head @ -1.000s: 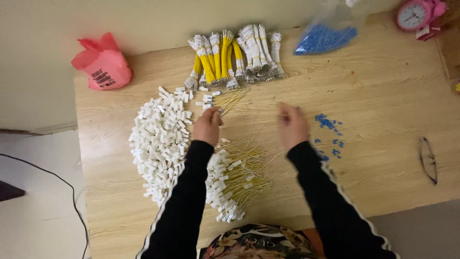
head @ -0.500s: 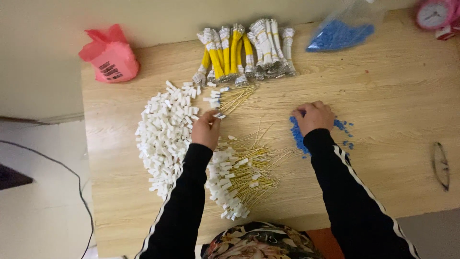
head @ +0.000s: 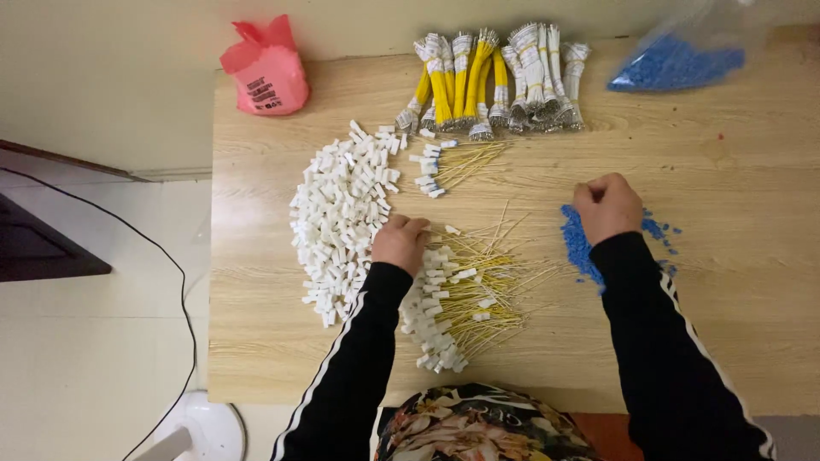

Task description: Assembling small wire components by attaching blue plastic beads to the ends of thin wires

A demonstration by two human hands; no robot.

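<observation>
Resting as before: left hand [head: 398, 243] curled at white connectors [head: 342, 218], right hand [head: 606, 207] closed (contents hidden) over blue pieces [head: 576, 243], now further right

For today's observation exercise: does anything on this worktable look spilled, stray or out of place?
Mostly tidy heaps. A few blue beads lie scattered beyond their pile beside the right hand, and several white connectors sit apart from the main white heap near the left hand.

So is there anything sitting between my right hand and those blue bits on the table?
Nothing visible. The right hand rests directly on the small heap of blue bits, knuckles curled over its upper edge. The left hand is apart, at the white connectors and yellow wires.
</observation>
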